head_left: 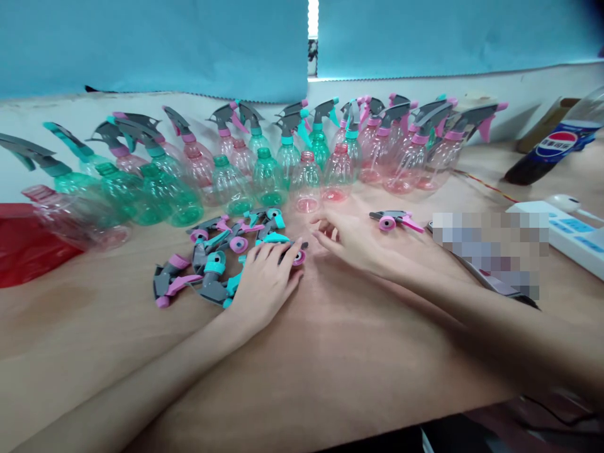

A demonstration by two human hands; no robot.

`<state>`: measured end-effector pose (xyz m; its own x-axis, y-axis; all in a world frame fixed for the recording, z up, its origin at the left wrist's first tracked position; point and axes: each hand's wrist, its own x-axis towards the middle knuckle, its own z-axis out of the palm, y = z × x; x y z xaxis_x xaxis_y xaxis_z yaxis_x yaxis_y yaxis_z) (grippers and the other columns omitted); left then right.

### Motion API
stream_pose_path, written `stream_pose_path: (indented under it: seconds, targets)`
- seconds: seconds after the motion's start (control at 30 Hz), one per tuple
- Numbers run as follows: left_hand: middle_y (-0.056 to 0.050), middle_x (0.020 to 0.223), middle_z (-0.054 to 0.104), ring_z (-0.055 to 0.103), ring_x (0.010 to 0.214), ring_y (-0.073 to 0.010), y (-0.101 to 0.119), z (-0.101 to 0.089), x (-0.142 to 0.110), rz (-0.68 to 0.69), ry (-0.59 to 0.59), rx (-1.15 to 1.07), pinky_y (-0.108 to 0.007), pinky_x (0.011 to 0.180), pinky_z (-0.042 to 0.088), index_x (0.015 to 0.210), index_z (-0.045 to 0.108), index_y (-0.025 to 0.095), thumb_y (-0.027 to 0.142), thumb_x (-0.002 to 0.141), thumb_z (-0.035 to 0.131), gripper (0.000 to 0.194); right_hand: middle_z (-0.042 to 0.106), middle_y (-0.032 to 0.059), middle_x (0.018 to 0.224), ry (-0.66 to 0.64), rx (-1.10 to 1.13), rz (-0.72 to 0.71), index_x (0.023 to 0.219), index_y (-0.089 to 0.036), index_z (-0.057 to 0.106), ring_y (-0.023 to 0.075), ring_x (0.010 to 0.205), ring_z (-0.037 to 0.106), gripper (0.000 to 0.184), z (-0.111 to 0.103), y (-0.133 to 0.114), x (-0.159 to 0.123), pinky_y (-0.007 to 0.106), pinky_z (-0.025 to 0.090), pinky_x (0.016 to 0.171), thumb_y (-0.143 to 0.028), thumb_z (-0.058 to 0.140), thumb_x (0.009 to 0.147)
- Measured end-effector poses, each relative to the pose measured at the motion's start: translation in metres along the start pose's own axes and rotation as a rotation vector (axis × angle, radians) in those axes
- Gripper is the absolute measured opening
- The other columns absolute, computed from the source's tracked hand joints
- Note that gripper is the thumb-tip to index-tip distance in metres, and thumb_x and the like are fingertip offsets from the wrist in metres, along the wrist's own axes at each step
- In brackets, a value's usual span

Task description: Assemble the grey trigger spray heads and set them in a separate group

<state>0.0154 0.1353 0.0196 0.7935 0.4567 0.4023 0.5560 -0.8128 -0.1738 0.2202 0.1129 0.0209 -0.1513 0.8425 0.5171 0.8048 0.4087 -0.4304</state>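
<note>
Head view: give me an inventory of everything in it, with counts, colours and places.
Capped bottles: over ten, overlapping, pink and green, along wall
Open bottles: several, pink and green, front of row
Loose heads: overlapping heap, grey with pink or teal, left of centre
Lone head: one, grey and pink, right
Cola bottle: one, blue label, far right
Brown object: one, behind cola
White block: one, blue patches, right
Slab: one, blurred, right
Cord: red-yellow, right
Red sheet: one, left
Blue sheets: two, top
Wall: white, back
Table: one, brown
Left hand: one, at heap
Right hand: one, centre
</note>
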Motion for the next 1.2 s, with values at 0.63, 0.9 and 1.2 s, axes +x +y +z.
stream_pose_path:
  seconds: [0.63, 0.9, 1.2]
  targets:
    - [-0.003, 0.096, 0.066, 0.065, 0.088, -0.0169, 0.044, -0.031, -0.005, -0.460, -0.267, -1.591, -0.030, 0.078, 0.054, 0.102, 0.059, 0.019, 0.027, 0.084, 0.058, 0.020, 0.061, 0.0069, 0.099, 0.146, 0.182, -0.186, 0.118, -0.028, 0.045, 0.0187, 0.089, 0.061, 0.042, -0.008, -0.034, -0.078, 0.033, 0.054, 0.072, -0.025, 0.061, 0.079]
    - [0.000, 0.079, 0.064, 0.060, 0.074, -0.0122, 0.023, -0.021, 0.003, -0.460, -0.628, -1.593, -0.022, 0.067, 0.047, 0.089, 0.062, 0.015, 0.018, 0.077, 0.060, 0.013, 0.056, 0.0060, 0.090, 0.002, 0.267, -0.197, 0.110, -0.021, 0.056, 0.0154, 0.083, 0.057, 0.038, -0.009, -0.035, -0.075, 0.030, 0.052, 0.070, -0.030, 0.067, 0.075]
    - [0.003, 0.068, 0.060, 0.056, 0.063, -0.0088, 0.016, -0.023, 0.007, -0.433, -0.902, -1.580, -0.018, 0.059, 0.044, 0.081, 0.061, 0.014, 0.016, 0.075, 0.058, 0.007, 0.054, 0.0055, 0.084, -0.104, 0.312, -0.212, 0.110, -0.018, 0.061, 0.0139, 0.076, 0.053, 0.036, -0.008, -0.035, -0.077, 0.027, 0.051, 0.064, -0.032, 0.065, 0.078]
